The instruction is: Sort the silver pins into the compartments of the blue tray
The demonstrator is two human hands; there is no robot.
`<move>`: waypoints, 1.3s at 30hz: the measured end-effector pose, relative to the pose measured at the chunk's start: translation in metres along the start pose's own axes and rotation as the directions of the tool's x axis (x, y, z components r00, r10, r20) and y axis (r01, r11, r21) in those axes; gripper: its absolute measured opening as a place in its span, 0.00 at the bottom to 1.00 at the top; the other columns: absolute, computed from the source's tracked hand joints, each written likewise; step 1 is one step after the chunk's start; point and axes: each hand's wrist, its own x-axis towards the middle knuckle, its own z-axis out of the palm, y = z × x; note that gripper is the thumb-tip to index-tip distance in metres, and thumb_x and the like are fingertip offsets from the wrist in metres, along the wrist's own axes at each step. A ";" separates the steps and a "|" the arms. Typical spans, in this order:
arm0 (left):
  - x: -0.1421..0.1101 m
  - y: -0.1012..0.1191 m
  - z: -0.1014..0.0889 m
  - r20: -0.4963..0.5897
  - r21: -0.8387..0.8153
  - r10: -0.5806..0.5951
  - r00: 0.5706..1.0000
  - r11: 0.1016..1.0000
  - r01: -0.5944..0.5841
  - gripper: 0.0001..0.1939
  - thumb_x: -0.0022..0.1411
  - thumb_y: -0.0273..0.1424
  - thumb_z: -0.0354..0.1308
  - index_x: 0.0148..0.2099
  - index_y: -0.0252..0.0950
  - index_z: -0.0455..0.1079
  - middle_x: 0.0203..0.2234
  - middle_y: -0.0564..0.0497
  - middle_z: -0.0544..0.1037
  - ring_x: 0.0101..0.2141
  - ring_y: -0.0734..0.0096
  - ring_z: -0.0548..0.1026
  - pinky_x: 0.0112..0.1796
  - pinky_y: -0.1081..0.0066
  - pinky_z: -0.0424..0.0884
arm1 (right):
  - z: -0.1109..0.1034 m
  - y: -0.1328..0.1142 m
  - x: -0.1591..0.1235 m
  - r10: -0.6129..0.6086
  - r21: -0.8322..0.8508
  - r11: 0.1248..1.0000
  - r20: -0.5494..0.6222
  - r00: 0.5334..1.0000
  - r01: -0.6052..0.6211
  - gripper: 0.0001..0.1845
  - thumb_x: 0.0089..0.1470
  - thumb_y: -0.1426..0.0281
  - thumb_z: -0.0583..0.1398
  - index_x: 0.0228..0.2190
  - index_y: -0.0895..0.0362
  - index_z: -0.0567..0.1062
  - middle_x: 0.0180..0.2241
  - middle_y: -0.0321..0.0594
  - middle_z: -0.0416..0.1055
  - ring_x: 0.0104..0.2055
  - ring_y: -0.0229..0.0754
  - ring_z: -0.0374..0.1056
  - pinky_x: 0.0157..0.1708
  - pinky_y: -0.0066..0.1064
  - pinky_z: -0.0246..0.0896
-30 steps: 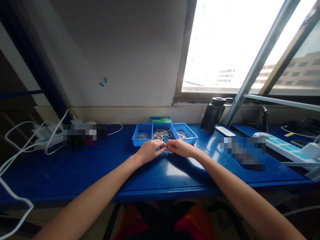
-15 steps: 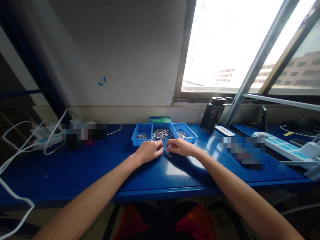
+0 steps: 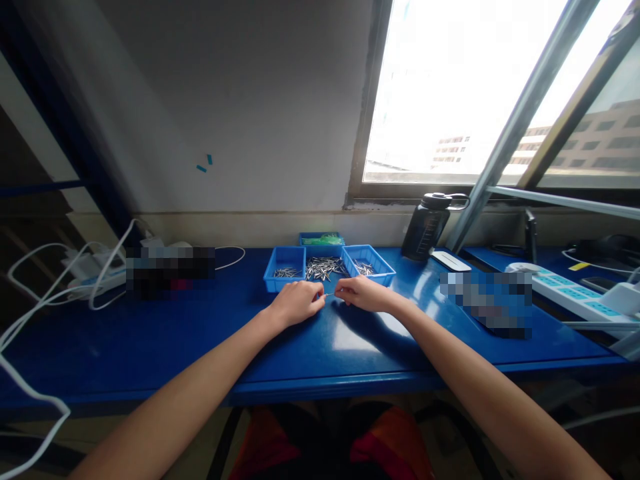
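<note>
My left hand (image 3: pixel 296 303) and my right hand (image 3: pixel 361 293) rest on the blue table (image 3: pixel 150 333), just in front of three blue trays. Both hands are pinched, fingertips facing each other a short gap apart. A thin metal pin (image 3: pixel 329 295) spans the gap between them; which hand grips it is hard to tell. The middle tray (image 3: pixel 324 269) holds a heap of small metal pins. The left tray (image 3: pixel 284 263) and the right tray (image 3: pixel 369 261) hold fewer pins.
A fourth blue tray (image 3: pixel 321 239) with green pieces stands behind. A dark bottle (image 3: pixel 426 227) stands right of the trays, near a white flat device (image 3: pixel 451 261). White power strips (image 3: pixel 575 297) lie at right; white cables and chargers (image 3: pixel 75 273) lie at left.
My fingertips touched one second ago. They have drawn slightly apart, and a thin pin now shows between them.
</note>
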 end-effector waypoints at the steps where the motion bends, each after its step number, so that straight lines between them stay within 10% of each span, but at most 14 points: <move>1: 0.000 0.000 0.000 -0.001 0.005 -0.007 1.000 1.000 0.007 0.14 0.58 0.39 0.46 0.35 0.39 0.69 0.27 0.50 0.75 0.30 0.66 0.72 0.29 0.72 0.63 | 0.001 0.001 0.000 -0.002 -0.006 1.000 -0.001 1.000 0.002 0.12 0.53 0.67 0.51 0.32 0.58 0.72 0.21 0.36 0.71 0.23 0.34 0.64 0.26 0.24 0.55; 39: 0.000 0.003 -0.001 0.023 0.068 -0.044 0.999 0.997 0.043 0.18 0.62 0.38 0.39 0.38 0.36 0.67 0.30 0.46 0.75 0.32 0.64 0.73 0.31 0.71 0.65 | 0.001 0.005 0.001 0.002 -0.050 0.999 -0.018 1.000 -0.002 0.14 0.56 0.67 0.48 0.29 0.58 0.71 0.21 0.36 0.70 0.22 0.33 0.62 0.26 0.24 0.53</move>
